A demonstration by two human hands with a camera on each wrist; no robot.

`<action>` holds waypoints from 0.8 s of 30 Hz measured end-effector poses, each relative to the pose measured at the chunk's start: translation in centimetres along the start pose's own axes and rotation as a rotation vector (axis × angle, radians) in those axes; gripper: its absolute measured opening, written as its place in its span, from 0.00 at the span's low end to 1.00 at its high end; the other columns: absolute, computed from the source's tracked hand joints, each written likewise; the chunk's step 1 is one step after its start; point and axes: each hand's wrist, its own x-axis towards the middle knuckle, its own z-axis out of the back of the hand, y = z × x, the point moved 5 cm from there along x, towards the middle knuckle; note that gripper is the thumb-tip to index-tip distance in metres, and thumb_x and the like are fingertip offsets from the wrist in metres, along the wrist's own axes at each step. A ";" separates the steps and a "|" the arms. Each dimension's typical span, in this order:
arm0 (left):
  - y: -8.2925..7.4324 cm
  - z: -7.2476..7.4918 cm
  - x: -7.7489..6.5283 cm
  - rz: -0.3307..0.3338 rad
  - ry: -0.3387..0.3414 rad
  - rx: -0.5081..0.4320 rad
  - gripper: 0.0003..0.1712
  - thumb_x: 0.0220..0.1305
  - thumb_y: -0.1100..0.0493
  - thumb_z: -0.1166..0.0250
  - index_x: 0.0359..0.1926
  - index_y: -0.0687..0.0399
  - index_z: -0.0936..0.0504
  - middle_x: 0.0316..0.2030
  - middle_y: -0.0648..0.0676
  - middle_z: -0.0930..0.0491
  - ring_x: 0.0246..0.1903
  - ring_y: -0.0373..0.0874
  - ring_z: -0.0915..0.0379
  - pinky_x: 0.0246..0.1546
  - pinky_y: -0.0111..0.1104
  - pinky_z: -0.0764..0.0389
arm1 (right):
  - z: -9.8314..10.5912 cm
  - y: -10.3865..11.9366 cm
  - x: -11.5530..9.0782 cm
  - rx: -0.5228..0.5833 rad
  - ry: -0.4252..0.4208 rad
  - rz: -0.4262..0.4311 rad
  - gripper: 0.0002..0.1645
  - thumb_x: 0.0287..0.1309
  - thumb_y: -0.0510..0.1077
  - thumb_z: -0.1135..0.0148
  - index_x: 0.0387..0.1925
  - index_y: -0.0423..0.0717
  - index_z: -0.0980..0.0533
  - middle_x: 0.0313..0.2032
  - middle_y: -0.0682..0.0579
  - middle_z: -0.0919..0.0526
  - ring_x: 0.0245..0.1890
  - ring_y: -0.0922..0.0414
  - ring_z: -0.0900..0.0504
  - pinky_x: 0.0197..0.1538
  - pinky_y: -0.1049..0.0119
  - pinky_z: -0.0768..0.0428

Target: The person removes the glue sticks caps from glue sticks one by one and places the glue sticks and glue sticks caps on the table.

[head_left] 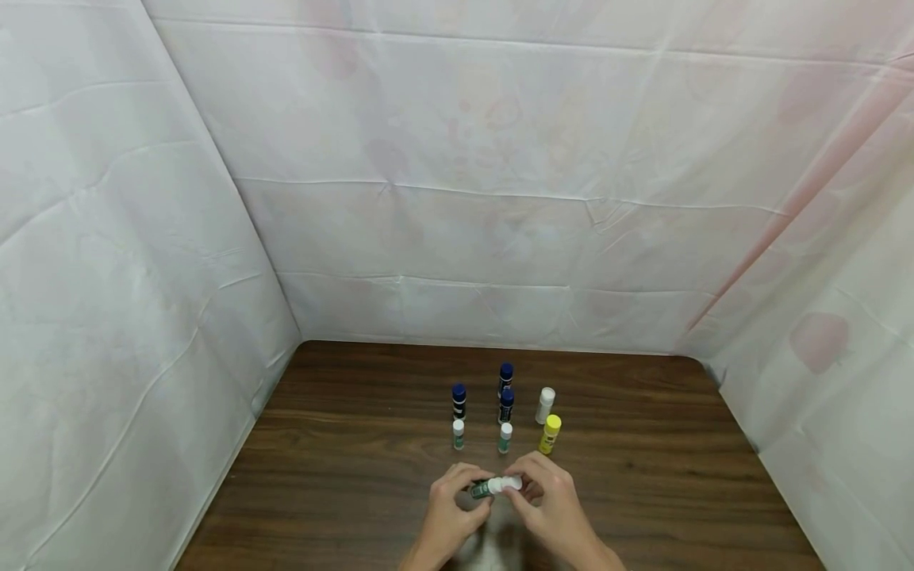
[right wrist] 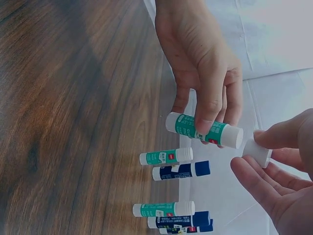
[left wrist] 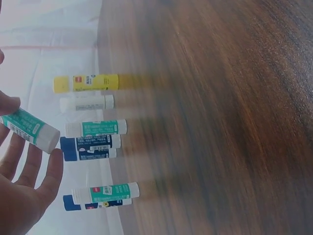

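Note:
My left hand (head_left: 451,511) grips a green glue stick (right wrist: 203,131) with a white base, thumb on its label. The stick lies tilted nearly sideways above the table. Between thumb and fingers, my right hand (head_left: 555,509) pinches a white cap (right wrist: 257,152). In the right wrist view the cap is off the stick, just beyond its white end. Beyond the hands, two more green glue sticks stand upright, a left one (head_left: 458,434) and a right one (head_left: 505,438). The left wrist view shows the held stick (left wrist: 27,128) only in part, its other end cut off by the frame.
Behind the green sticks stand three dark blue glue sticks, one at left (head_left: 459,402) and two in line (head_left: 506,406). A white stick (head_left: 546,404) and a yellow one (head_left: 550,434) stand to the right. White cloth (head_left: 443,238) surrounds the brown wooden table (head_left: 343,460).

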 end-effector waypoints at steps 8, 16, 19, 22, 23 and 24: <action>0.0 0.6 0.0 -0.038 -0.024 -0.022 0.20 0.38 0.78 0.31 0.36 0.61 0.18 0.33 0.55 0.19 0.30 0.48 0.22 0.29 0.35 0.20 | 0.2 -0.2 -0.2 -0.011 -0.004 -0.009 0.17 0.39 0.27 0.28 0.31 0.47 0.21 0.32 0.59 0.23 0.25 0.67 0.25 0.21 0.75 0.23; 0.8 0.7 -0.3 0.060 -0.044 -0.023 0.20 0.39 0.78 0.30 0.36 0.58 0.17 0.33 0.52 0.19 0.31 0.47 0.22 0.29 0.38 0.19 | 0.6 -0.2 -0.4 -0.014 -0.021 -0.025 0.19 0.38 0.26 0.28 0.30 0.48 0.21 0.31 0.59 0.23 0.25 0.67 0.26 0.21 0.74 0.23; 1.0 0.7 -0.4 0.117 -0.046 -0.018 0.19 0.41 0.77 0.30 0.36 0.57 0.17 0.33 0.52 0.19 0.31 0.47 0.21 0.30 0.40 0.19 | 0.7 -0.2 -0.6 -0.016 -0.036 0.000 0.19 0.37 0.25 0.28 0.30 0.48 0.21 0.31 0.58 0.23 0.24 0.67 0.26 0.20 0.75 0.24; 1.3 0.7 -0.6 0.144 -0.058 -0.009 0.19 0.41 0.77 0.29 0.36 0.57 0.17 0.33 0.51 0.19 0.32 0.47 0.21 0.31 0.41 0.19 | 0.8 -0.4 -0.9 -0.023 -0.042 -0.007 0.21 0.37 0.25 0.28 0.30 0.49 0.21 0.31 0.58 0.23 0.23 0.67 0.26 0.20 0.75 0.24; 1.7 0.6 -0.7 0.150 -0.065 -0.008 0.20 0.40 0.77 0.29 0.36 0.56 0.17 0.33 0.50 0.19 0.32 0.47 0.21 0.31 0.41 0.19 | 0.9 -0.5 -1.0 -0.026 -0.042 -0.017 0.21 0.37 0.25 0.28 0.31 0.50 0.21 0.31 0.58 0.23 0.23 0.68 0.26 0.20 0.75 0.24; 2.2 0.6 -0.8 0.157 -0.069 -0.003 0.21 0.40 0.77 0.29 0.36 0.54 0.17 0.33 0.49 0.19 0.32 0.46 0.21 0.31 0.41 0.19 | 0.9 -0.6 -1.1 -0.028 -0.041 -0.032 0.21 0.37 0.25 0.28 0.31 0.51 0.21 0.31 0.59 0.23 0.23 0.68 0.26 0.20 0.74 0.24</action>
